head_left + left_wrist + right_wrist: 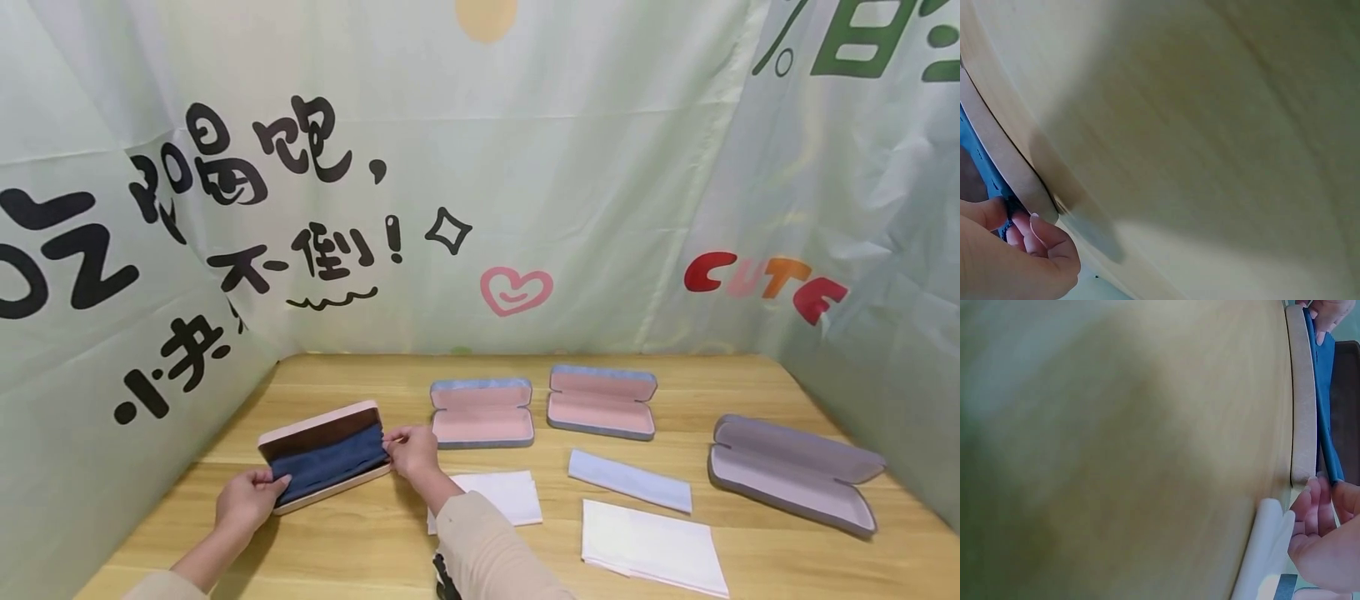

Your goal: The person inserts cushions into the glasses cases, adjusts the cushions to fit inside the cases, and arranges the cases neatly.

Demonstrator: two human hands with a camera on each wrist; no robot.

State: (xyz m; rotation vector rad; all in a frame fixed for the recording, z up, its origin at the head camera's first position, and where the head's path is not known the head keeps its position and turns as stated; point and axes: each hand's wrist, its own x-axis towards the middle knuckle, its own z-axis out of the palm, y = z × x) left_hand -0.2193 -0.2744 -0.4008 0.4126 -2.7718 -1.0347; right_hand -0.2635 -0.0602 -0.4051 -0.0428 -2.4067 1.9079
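A pale pink glasses case (318,422) with a brown lining stands open at the left of the table. Across its lower half lies a folded dark blue cloth (327,460). My left hand (246,502) pinches the cloth's left end between thumb and fingers, right by the case's corner. At the opposite end my right hand (415,454) pinches the cloth. In the left wrist view, the left hand (1035,262) partly hides the blue cloth (980,159). The right wrist view has the cloth (1324,394) stretched along the case's front wall (1304,419).
Two open blue cases with pink linings (482,426) (602,412) stand at the back. An open grey case (791,483) is at the right. White folded cloths (517,497) (651,546) and a light blue one (628,481) lie in front. Fabric walls (600,183) enclose the table.
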